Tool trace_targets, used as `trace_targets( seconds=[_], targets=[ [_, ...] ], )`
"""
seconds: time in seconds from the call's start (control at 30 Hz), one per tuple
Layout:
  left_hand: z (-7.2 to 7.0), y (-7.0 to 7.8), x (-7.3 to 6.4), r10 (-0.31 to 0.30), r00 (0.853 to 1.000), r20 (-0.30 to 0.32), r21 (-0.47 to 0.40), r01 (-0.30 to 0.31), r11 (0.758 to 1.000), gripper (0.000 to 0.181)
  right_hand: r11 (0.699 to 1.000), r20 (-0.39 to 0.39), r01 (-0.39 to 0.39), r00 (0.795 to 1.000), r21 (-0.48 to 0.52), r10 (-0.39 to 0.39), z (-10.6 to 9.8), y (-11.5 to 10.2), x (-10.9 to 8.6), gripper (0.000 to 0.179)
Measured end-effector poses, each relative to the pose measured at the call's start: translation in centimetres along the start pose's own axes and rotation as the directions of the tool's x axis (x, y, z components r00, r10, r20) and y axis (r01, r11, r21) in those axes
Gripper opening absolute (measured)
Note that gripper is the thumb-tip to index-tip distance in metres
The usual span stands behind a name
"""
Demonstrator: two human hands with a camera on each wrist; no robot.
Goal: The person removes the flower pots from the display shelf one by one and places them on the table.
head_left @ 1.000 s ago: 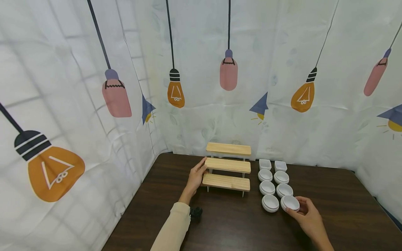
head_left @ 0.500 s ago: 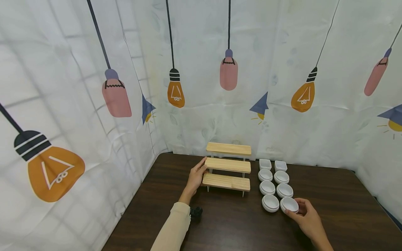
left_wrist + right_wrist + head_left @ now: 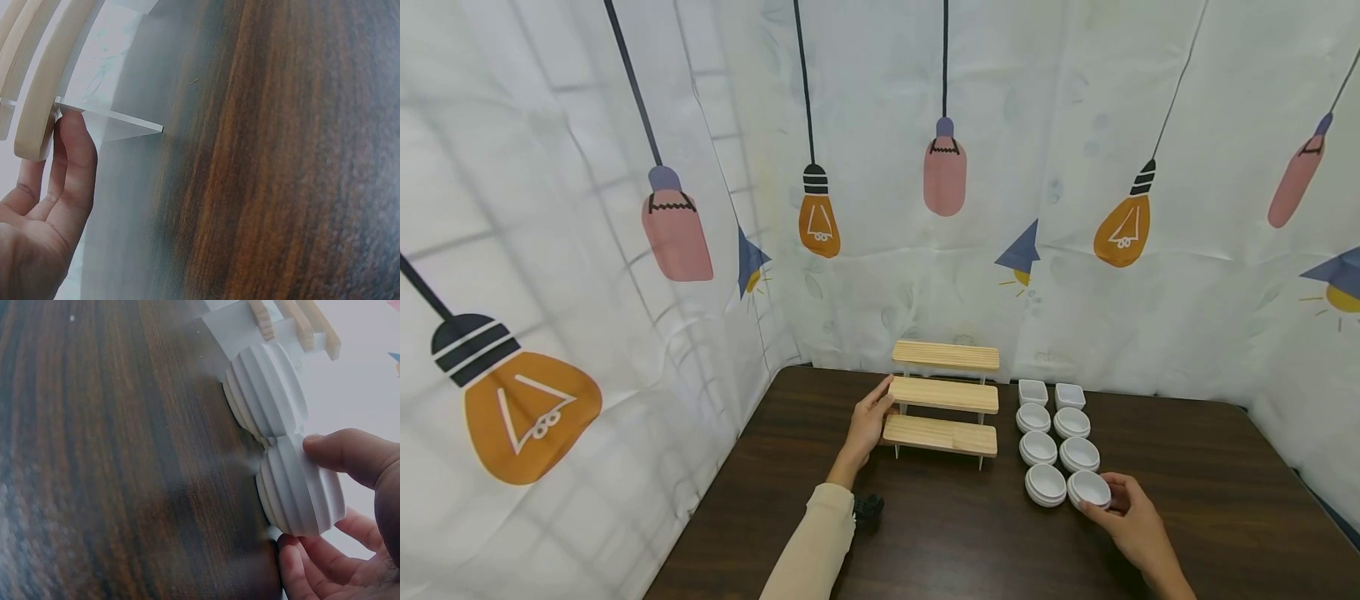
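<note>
A three-tier display stand (image 3: pixel 940 435) with pale wooden shelves on clear side supports stands at the table's back. My left hand (image 3: pixel 866 423) grips its left side; in the left wrist view its fingers (image 3: pixel 78 147) are bent around a shelf end, beside the clear support. White bowls, round and ridged, form two columns right of the stand, with square white dishes (image 3: pixel 1033 392) at the back. My right hand (image 3: pixel 1137 521) holds the front right bowl stack (image 3: pixel 1089 488) between thumb and fingers. That stack touches the neighbouring bowl stack (image 3: pixel 265 387) in the right wrist view.
The dark wood-grain table (image 3: pixel 970 542) runs up to a pale curtain (image 3: pixel 880 292) printed with lamps, hanging behind and at the left. A small black device (image 3: pixel 868 508) sits at the left wrist.
My right hand has shifted the front right bowl stack slightly left and toward me, closer to the stack beside it. The left hand and the stand have stayed in place.
</note>
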State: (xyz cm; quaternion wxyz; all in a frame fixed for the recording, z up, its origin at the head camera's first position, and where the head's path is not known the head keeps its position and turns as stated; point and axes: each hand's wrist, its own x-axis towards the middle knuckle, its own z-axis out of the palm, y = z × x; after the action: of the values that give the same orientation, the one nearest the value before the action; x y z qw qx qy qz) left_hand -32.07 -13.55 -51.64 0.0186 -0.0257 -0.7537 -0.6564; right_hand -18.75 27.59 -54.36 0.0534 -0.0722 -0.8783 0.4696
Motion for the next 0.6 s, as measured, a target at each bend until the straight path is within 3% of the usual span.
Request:
trace_targets(
  seconds=[0.13,0.6],
  targets=[
    [-0.03,-0.67,0.33,0.009,1.0,-0.007,0.004,-0.009,1.0,0.047,1.0,0.009,0.004,1.0,0.0,-0.004,0.05,0.1,0.1,0.066],
    [-0.08,-0.47,0.04,0.024,1.0,0.005,0.025,-0.024,0.999,0.045,1.0,0.05,-0.017,0.999,-0.017,0.017,-0.27,-0.11,0.09,0.07]
  ],
)
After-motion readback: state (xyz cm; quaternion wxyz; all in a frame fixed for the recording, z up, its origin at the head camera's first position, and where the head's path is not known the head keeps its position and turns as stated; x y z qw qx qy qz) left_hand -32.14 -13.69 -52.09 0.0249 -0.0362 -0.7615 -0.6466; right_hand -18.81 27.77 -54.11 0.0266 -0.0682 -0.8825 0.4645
